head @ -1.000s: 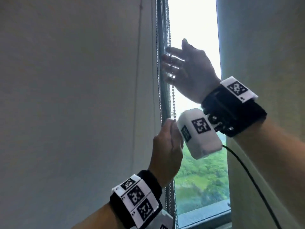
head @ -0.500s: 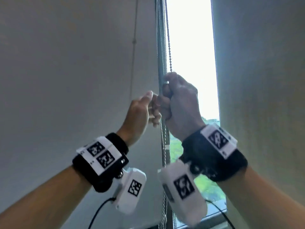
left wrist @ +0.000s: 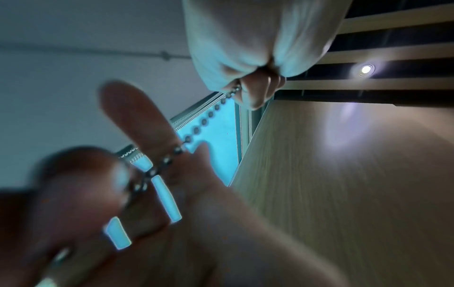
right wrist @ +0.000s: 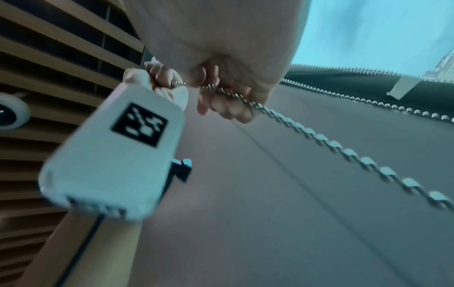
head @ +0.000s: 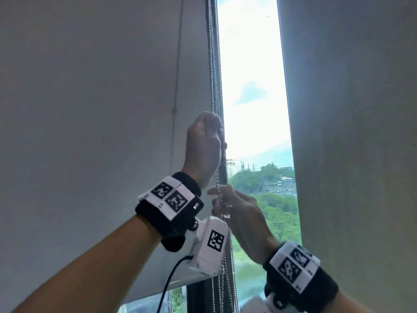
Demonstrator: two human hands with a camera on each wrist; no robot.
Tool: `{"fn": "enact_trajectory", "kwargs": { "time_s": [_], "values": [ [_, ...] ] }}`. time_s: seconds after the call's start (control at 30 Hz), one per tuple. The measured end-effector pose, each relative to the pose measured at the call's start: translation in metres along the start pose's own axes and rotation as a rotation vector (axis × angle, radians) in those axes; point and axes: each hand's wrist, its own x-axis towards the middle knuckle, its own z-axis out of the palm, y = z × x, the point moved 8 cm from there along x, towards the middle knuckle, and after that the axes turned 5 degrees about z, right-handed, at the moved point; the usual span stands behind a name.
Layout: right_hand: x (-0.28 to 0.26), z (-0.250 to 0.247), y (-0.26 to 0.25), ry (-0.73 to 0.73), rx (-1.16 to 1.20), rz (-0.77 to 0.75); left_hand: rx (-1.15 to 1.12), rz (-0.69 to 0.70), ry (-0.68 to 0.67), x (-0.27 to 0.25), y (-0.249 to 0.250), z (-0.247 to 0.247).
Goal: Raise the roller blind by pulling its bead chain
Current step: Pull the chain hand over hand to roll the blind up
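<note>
The grey roller blind [head: 90, 109] covers the left of the window, its bottom edge [head: 158, 288] low in the head view. The metal bead chain [head: 213, 75] hangs in several strands along the blind's right edge. My left hand [head: 204, 143] is the upper one, closed in a fist round a strand; the left wrist view shows the beads [left wrist: 203, 121] leaving that fist [left wrist: 245, 58]. Just below it, my right hand [head: 241, 218] has the same strand between thumb and loosely curled fingers. In the right wrist view the chain [right wrist: 319, 137] runs out of those fingers [right wrist: 221, 101].
A second grey blind [head: 349, 154] hangs to the right, leaving a narrow strip of bare window glass [head: 250, 86] between. The dark window frame [head: 198, 297] stands behind the chains. The left wrist's white camera box [head: 214, 240] and its black cable [head: 171, 274] hang close to the strands.
My right hand has come down with the chain from the upper grip. My left hand has risen past it and closed on the strand above.
</note>
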Motion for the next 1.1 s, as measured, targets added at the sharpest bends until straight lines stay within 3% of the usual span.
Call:
{"fn": "enact_trajectory", "kwargs": {
  "time_s": [0.13,0.3,0.37,0.47,0.63,0.7,0.83,0.97,1.1],
  "values": [
    [0.033,-0.016,-0.035,0.022,0.013,0.032,0.177,0.162,0.055,-0.014,-0.004,0.006],
    [0.07,-0.02,-0.093,-0.012,0.11,0.007,0.217,0.186,0.043,-0.054,-0.035,0.014],
    [0.08,-0.015,-0.108,-0.03,0.167,-0.004,0.264,0.148,0.026,-0.076,-0.055,0.014],
    [0.093,-0.002,-0.116,-0.012,0.23,0.004,0.202,-0.021,-0.037,-0.109,-0.089,0.014],
    [0.103,-0.006,-0.104,0.247,0.13,-0.11,0.106,-0.244,-0.186,-0.133,-0.116,0.011],
    [0.1,-0.009,-0.105,0.29,0.152,-0.159,0.055,-0.307,-0.256,-0.128,-0.12,0.009],
    [0.089,-0.009,-0.106,0.29,0.101,-0.201,0.058,-0.229,-0.237,-0.088,-0.102,-0.003],
    [0.071,-0.009,-0.073,0.218,0.08,-0.177,0.027,-0.32,-0.222,-0.038,-0.092,-0.007],
    [0.044,-0.008,-0.029,0.106,0.096,-0.14,-0.038,-0.309,-0.246,-0.008,-0.068,0.005]
  ]
}}
